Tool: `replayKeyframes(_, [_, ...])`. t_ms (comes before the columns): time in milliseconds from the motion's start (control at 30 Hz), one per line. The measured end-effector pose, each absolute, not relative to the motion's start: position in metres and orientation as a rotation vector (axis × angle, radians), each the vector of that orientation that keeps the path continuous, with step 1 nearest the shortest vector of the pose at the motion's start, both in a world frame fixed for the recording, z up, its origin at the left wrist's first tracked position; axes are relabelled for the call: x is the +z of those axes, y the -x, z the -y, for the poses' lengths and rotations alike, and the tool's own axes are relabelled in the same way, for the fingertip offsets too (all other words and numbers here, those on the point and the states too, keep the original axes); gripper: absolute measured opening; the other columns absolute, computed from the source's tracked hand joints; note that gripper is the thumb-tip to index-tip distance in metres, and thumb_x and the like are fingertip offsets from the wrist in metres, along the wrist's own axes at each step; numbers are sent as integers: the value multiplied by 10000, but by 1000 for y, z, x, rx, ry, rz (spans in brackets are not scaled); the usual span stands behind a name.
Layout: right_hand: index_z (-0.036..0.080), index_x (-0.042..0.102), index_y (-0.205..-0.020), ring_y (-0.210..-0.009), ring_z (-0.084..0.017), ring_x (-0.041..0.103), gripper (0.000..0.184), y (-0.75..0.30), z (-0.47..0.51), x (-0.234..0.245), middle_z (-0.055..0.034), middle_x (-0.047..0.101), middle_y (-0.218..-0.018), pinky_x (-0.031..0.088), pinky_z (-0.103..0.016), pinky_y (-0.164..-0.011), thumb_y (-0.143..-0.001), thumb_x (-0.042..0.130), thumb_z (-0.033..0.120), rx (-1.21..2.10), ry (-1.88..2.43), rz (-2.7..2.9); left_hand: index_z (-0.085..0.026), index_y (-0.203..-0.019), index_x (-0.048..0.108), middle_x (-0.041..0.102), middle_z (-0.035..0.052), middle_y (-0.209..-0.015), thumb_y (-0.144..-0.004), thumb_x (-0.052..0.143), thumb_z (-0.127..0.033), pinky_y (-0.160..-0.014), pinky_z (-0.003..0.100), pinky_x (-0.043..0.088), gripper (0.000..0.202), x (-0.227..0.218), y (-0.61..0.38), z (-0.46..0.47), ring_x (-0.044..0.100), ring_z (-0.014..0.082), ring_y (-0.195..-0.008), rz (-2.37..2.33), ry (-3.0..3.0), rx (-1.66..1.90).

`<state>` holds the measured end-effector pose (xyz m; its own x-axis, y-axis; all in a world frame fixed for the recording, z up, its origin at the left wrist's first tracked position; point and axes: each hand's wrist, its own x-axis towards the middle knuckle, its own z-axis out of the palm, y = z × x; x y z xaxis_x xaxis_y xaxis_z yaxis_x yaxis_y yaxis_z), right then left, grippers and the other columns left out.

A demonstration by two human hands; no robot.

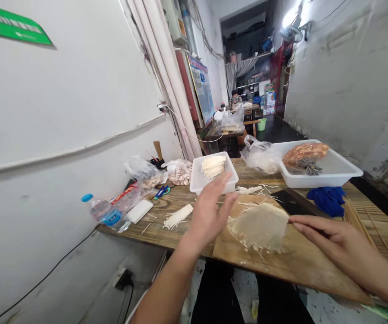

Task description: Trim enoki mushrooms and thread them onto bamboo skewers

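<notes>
My left hand hovers with fingers spread just left of a fanned pale bundle of enoki mushrooms lying on a wooden cutting board. It holds nothing. My right hand reaches in from the right, fingers extended, their tips at the bundle's right edge. A dark cleaver lies on the board behind the bundle, its handle partly under my right hand. A small white tray with trimmed enoki stands just beyond my left hand.
A larger white tray holds a bagged reddish item. A blue cloth, plastic bags, a water bottle, blue scissors and a loose enoki bunch lie on the wooden table. A person sits far down the corridor.
</notes>
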<state>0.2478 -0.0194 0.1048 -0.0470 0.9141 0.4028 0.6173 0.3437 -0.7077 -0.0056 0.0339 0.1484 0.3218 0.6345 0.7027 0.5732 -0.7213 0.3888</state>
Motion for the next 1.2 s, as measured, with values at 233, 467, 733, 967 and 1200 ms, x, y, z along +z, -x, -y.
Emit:
replayKeyframes(233, [125,688,-1101,-361,-107,435,533,-196,7,77,35,512,-449,300,-203,-336,-810,551,550,972,1283,1294,-156,-1421,377,418,154,-1465,-956,429,-316,-1142,441,291,494,86,27,-14,363,234,-1376,-1514,-2178,1635])
replayKeyframes(467, [155,699,-1094,-1015,-249,652,416,-137,11,55,-123,703,-1088,511,-408,-921,-855,501,432,688,1153,1401,-205,-1501,182,270,131,-1548,-876,510,-576,-1156,388,271,798,51,16,13,262,230,-1423,-1036,-1217,1433])
replayKeyframes(733, [192,527,-1345,-1163,-217,583,466,-86,34,3,-131,604,-1280,496,-400,-969,-902,388,223,621,951,1676,-154,-1249,577,555,130,-1354,-947,372,-542,-1102,391,381,533,70,6,7,484,245,-1291,-480,-673,1411])
replayKeyframes(967, [146,330,-1467,-1011,-213,634,571,-110,52,-17,-154,644,-1155,516,-390,-883,-907,371,249,716,1048,1884,-127,-1167,613,636,133,-1246,-946,505,-310,-1007,370,479,306,38,12,-12,587,230,-1177,-608,-517,1334])
replayKeyframes(1200, [79,557,-1260,-468,-144,438,666,-123,75,-38,47,439,-505,397,-279,-495,-874,364,587,1252,1251,1426,-97,-1151,599,634,155,-1238,-965,447,-273,-1017,370,469,297,16,-8,-33,614,213,-1137,-836,-562,1111])
